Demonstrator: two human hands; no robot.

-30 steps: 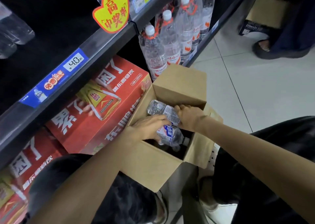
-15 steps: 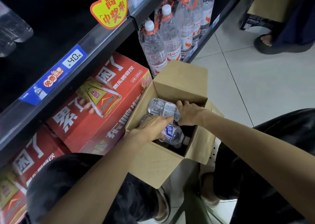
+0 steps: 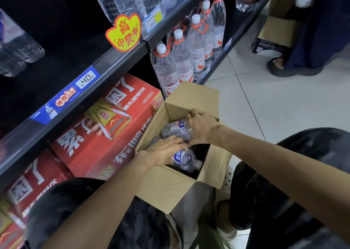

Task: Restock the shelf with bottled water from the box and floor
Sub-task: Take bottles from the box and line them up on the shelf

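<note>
An open cardboard box (image 3: 166, 190) stands on the floor in front of the shelf. Inside lie small clear water bottles with blue-and-white labels. My right hand (image 3: 203, 127) grips one bottle (image 3: 175, 130) lying sideways at the box's far end. My left hand (image 3: 163, 151) reaches into the box and curls over a second bottle (image 3: 185, 159), whose neck points right; its fingers touch the first bottle too. The black shelf (image 3: 75, 85) above is dark, with a few clear bottles (image 3: 20, 46) at its left.
Red drink cartons (image 3: 106, 127) fill the bottom level left of the box. Tall water bottles (image 3: 191, 49) with red neck rings stand behind it. Another person's sandalled foot (image 3: 278, 65) and a second carton (image 3: 272, 38) are at the upper right on the white tiled floor. My knees flank the box.
My right hand has lifted its bottle slightly higher toward the box's far flap. My left hand stays on the lower bottle. The view has tilted up a little.
</note>
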